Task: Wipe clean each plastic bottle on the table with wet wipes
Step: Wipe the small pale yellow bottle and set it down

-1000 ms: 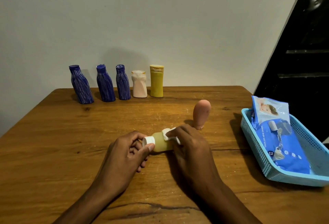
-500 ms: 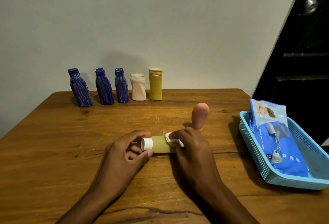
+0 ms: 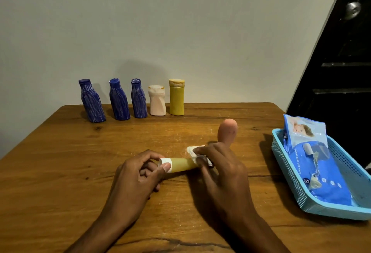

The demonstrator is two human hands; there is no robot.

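- Since the earlier frame, the right hand (image 3: 219, 169) has slid the wet wipe (image 3: 193, 151) further along the small yellow bottle (image 3: 181, 164), away from the white cap (image 3: 165, 162), so more of the yellow body shows between the two hands.
- Its fingers are curled over the wipe and press it against the bottle's far end, which the hand hides.
- At the cap end, the left hand (image 3: 138, 174) pinches the white cap between thumb and curled fingers, as it did before.
- Held between the hands, the bottle lies on its side, low over the wooden table (image 3: 60, 162), cap pointing left; whether it touches the wood cannot be told.
- Just behind the right hand a peach-coloured bottle (image 3: 227, 132) stands upright.
- Along the table's far edge stand three blue bottles (image 3: 118, 100), a pale pink bottle (image 3: 157, 101) and a mustard-yellow bottle (image 3: 176, 97) in a row.
- At the right edge a blue basket (image 3: 289, 172) holds a pack of wet wipes (image 3: 321, 168).
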